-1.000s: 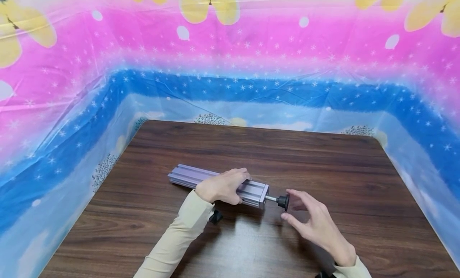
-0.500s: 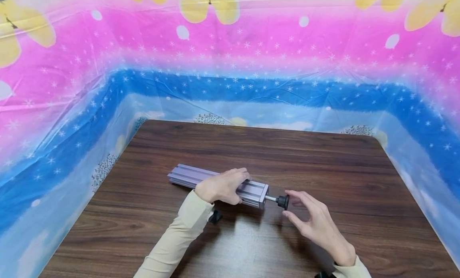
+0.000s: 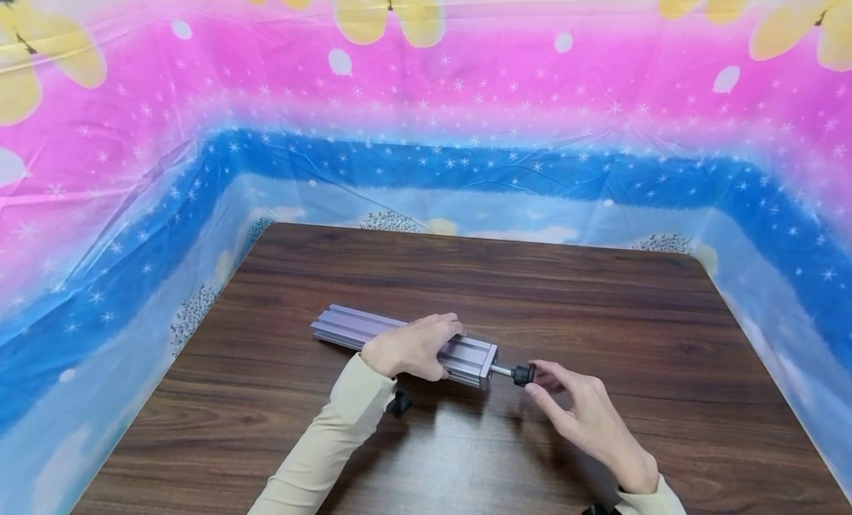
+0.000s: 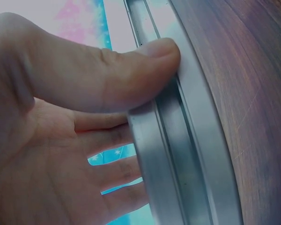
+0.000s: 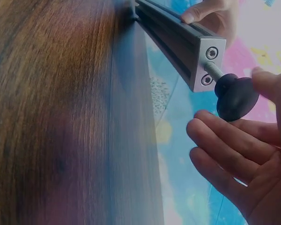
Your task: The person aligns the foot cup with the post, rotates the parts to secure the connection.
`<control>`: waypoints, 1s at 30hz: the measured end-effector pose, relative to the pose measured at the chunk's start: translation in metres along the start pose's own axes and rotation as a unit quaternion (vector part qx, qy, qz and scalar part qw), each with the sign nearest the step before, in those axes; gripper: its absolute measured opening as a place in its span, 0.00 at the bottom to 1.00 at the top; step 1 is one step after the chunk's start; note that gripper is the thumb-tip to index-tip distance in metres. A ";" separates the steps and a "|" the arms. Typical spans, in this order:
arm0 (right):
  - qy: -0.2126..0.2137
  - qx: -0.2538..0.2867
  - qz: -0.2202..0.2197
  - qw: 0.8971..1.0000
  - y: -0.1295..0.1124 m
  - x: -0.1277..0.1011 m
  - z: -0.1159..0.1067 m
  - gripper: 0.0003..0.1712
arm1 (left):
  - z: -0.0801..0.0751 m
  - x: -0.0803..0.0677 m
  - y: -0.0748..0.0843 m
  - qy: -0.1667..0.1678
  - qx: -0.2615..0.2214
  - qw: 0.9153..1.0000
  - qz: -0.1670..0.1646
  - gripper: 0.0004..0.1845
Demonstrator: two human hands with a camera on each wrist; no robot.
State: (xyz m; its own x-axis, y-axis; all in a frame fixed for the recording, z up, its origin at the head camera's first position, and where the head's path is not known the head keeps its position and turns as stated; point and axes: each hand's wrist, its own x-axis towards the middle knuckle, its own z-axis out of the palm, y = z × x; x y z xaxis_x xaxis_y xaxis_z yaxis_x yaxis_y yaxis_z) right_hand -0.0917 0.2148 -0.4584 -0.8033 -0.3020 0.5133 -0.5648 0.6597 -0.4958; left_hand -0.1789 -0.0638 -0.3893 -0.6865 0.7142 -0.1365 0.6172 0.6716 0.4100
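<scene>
The left hand (image 3: 414, 346) gripped the metal bar (image 3: 359, 326) on the desk (image 3: 532, 293), while the right hand (image 3: 591, 420) pinched the black knob (image 5: 239, 98) on the screw (image 5: 214, 71) jutting from its end.

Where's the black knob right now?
Right of centre in the head view: the black knob sits on a rod off the metal bar, touching the right hand.

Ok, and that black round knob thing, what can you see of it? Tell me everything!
The black knob looks like smooth plastic: a wide round disc with a narrower collar. It sits on a threaded metal rod sticking out of the silver bar's end, with bare rod showing between. The disc faces away from the bar, and the right hand holds its rim between thumb and fingers.
</scene>
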 end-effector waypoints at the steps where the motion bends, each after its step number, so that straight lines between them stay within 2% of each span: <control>1: -0.001 0.004 0.001 1.000 0.000 -0.001 0.000 0.24 | 0.000 0.000 0.000 0.001 0.000 1.000 0.001 0.31; 5: -0.001 0.029 -0.011 1.000 0.001 -0.001 0.000 0.39 | -0.001 0.001 0.000 0.003 0.003 1.000 0.005 0.30; 7: 0.005 0.035 -0.028 0.999 0.002 0.000 0.000 0.42 | -0.001 0.001 0.000 0.003 0.005 1.000 0.006 0.29; 11: 0.016 0.034 -0.050 0.998 0.002 0.001 0.000 0.37 | -0.001 0.001 0.000 0.002 0.003 1.000 0.007 0.29; 17: 0.026 -0.007 -0.036 0.999 0.002 0.000 0.000 0.33 | -0.001 0.002 -0.001 0.000 -0.001 1.000 0.005 0.28; 21: 0.030 -0.016 -0.029 0.999 0.001 0.001 0.001 0.29 | -0.001 0.002 0.000 -0.001 0.001 1.000 0.006 0.28; 30: -0.008 -0.004 0.029 1.000 -0.001 0.002 0.001 0.14 | 0.000 0.001 -0.001 0.003 0.003 1.000 0.008 0.27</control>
State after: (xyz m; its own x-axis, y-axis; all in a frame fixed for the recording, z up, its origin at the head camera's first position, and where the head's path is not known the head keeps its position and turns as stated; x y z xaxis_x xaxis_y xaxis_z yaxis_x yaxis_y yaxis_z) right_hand -0.0927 0.2132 -0.4579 -0.8379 -0.2737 0.4723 -0.5153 0.6821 -0.5188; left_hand -0.1800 -0.0638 -0.3899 -0.6783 0.7240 -0.1252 0.6309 0.6612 0.4058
